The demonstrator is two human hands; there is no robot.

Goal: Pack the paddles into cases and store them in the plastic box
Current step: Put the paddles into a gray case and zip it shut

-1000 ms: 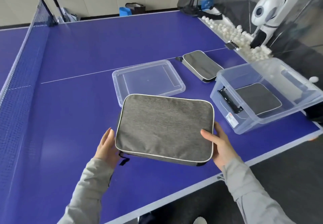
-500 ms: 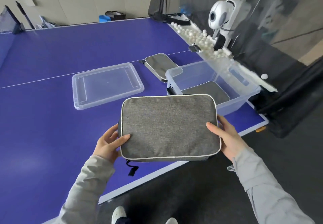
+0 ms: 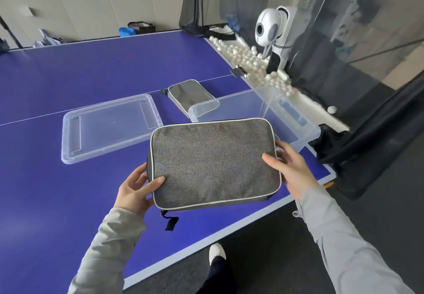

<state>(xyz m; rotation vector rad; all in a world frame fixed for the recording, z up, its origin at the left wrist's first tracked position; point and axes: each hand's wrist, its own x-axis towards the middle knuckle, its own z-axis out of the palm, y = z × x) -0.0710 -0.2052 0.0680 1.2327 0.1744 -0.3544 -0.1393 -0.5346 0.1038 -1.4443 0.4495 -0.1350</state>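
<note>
While the case (image 3: 213, 162) is hanging above the desk's (image 3: 68, 82) near right corner, just in front of the box (image 3: 296, 119), the left hand (image 3: 135, 189) and right hand (image 3: 291, 169) are gripping its ends, fingers spread.

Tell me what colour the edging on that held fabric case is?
White piping on the grey woven fabric case, clearest in the head view.

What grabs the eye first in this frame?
The grey case in the middle, held off the blue table between the left hand and right hand. Behind it sits the clear plastic box, its lid lying flat to the left. At the table's far right edge stands a white ball machine over a trough of white balls.
</note>
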